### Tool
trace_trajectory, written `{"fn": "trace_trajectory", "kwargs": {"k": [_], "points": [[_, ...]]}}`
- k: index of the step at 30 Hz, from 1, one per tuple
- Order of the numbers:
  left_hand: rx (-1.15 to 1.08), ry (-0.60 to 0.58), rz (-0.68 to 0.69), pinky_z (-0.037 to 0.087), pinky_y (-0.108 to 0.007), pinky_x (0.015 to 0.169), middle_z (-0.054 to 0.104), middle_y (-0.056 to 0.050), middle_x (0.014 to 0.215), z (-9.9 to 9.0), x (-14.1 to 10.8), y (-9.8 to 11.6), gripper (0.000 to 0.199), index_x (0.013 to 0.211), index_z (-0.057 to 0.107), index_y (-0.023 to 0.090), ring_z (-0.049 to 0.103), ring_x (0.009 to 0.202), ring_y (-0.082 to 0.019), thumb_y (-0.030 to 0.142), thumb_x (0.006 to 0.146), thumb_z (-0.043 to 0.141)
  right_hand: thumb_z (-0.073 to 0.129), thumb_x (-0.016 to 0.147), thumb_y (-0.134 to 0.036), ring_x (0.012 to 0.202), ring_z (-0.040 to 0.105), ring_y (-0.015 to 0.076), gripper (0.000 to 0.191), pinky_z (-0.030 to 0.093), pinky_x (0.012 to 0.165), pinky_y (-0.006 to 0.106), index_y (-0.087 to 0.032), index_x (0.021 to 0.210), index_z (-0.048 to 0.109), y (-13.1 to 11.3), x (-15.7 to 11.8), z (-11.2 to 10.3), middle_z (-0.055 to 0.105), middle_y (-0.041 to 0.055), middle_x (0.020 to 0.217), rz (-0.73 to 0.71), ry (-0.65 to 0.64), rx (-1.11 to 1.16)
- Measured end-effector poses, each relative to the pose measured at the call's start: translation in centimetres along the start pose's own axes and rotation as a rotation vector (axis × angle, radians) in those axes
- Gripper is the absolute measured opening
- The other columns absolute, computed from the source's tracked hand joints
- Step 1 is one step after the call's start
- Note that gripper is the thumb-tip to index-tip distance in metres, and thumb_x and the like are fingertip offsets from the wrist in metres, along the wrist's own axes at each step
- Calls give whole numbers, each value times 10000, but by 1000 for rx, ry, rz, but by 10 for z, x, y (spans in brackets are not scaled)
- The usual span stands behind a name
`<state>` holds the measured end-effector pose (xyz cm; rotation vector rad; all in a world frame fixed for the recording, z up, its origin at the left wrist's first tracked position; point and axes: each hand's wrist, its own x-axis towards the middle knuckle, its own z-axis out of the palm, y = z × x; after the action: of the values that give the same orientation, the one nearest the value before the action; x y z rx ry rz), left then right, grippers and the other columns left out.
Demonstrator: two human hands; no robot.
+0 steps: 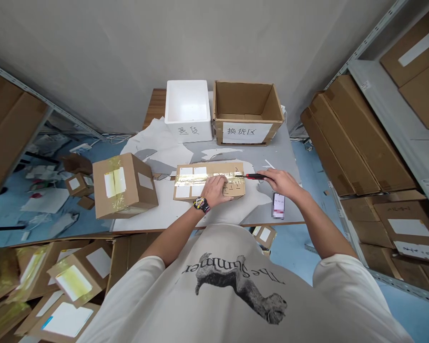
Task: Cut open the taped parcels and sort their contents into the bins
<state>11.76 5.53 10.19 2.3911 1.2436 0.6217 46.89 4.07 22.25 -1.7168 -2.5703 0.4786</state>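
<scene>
A taped cardboard box [209, 167] with white labels lies lengthwise on the table. My left hand [214, 190], with a watch [200, 204] on its wrist, rests on top of the box's right half, thumb apart from the fingers. In my right hand [280, 182] is a red and black utility knife [254, 176], closed in the fingers. The knife points left, and its tip is at the yellowish tape [219, 176] near the box's right end. A phone [278, 206] with a lit screen lies below my right hand.
At the table's back stand a white foam box [188, 131] and an open cardboard box [248, 90], both with handwriting. A larger taped carton [116, 186] sits at the left edge. Cartons [73, 278] pile up at lower left. Shelves [414, 109] with boxes flank the right.
</scene>
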Motion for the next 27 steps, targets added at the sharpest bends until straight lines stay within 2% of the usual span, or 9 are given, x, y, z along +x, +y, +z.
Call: {"fn": "trace_trajectory", "kwargs": {"k": [3, 8, 12, 15, 19, 24, 27], "points": [[15, 6, 51, 538, -583, 1124, 739, -163, 1392, 1, -4, 0, 669, 1220, 678, 245, 691, 1286, -397, 586, 761, 1026, 450, 1181, -265, 1083, 754, 284, 514, 497, 814, 322, -323, 1646, 662, -9, 4, -9, 812, 105, 1341, -9, -48, -89], [46, 13, 72, 499, -636, 1192, 737, -160, 1372, 0, -4, 1, 651, 1208, 685, 253, 680, 1241, -404, 599, 769, 1019, 485, 1114, -174, 1012, 744, 279, 566, 451, 805, 330, -332, 1633, 645, -8, 13, -20, 811, 108, 1338, -65, -119, -171], [52, 17, 67, 469, -643, 1247, 738, -157, 1376, 3, -3, 0, 650, 1211, 685, 254, 678, 1244, -402, 596, 768, 1017, 464, 1048, -97, 1001, 747, 281, 681, 430, 782, 340, -339, 1672, 590, -13, 23, -18, 805, 108, 1377, -68, -208, -200], [54, 22, 64, 463, -634, 1260, 747, -160, 1371, 4, -3, 0, 671, 1222, 681, 242, 690, 1229, -393, 588, 760, 1023, 495, 1044, -145, 1036, 746, 290, 714, 440, 812, 347, -334, 1732, 532, -21, 29, -13, 806, 114, 1362, -78, -258, -177], [43, 4, 58, 440, -636, 1285, 750, -162, 1396, 3, -3, 2, 680, 1283, 677, 244, 699, 1267, -394, 598, 795, 992, 491, 1047, -167, 1039, 737, 278, 699, 444, 817, 342, -328, 1724, 558, -20, 30, -15, 807, 106, 1359, -91, -240, -163], [29, -23, 30, 390, -635, 1335, 747, -166, 1434, 0, -3, 5, 702, 1337, 675, 248, 697, 1321, -395, 583, 805, 987, 454, 1057, -115, 888, 714, 226, 753, 407, 732, 323, -381, 1758, 531, -15, 26, -22, 801, 81, 1273, -170, -201, -232], [27, -39, 10, 388, -640, 1335, 744, -165, 1437, 0, -1, 6, 703, 1338, 685, 256, 692, 1331, -402, 579, 793, 991, 449, 1067, -93, 864, 706, 212, 759, 396, 724, 317, -389, 1760, 539, -18, 30, -22, 787, 84, 1220, -186, -212, -306]]}}
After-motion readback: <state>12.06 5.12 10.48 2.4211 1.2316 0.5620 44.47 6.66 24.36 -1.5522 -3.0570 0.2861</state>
